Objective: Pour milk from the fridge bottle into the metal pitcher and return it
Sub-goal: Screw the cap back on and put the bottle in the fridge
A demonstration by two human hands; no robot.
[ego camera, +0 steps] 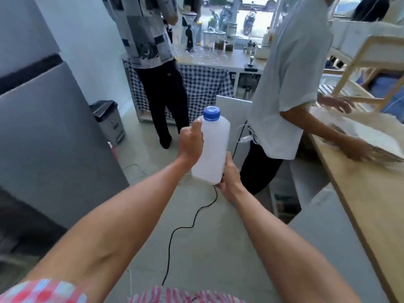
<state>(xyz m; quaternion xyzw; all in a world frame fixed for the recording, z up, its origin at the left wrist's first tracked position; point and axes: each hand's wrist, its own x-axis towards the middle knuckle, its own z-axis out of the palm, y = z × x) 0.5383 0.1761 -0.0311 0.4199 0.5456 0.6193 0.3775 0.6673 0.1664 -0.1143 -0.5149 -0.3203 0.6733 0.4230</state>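
A white plastic milk bottle (213, 149) with a blue screw cap (211, 113) is held upright in front of me, above the floor. My left hand (190, 142) grips its upper left side, thumb up near the shoulder. My right hand (230, 178) cups the bottom right corner from below. The cap is on. The grey fridge (52, 136) stands at the left with its doors closed. No metal pitcher is in view.
Two people stand ahead: one in a patterned shirt (148, 33) by the far counter (218, 60), one in a white shirt (290, 68) leaning on the wooden counter (371, 197) at right. A bin (109, 121) stands beside the fridge. A black cable (185, 226) trails across the floor.
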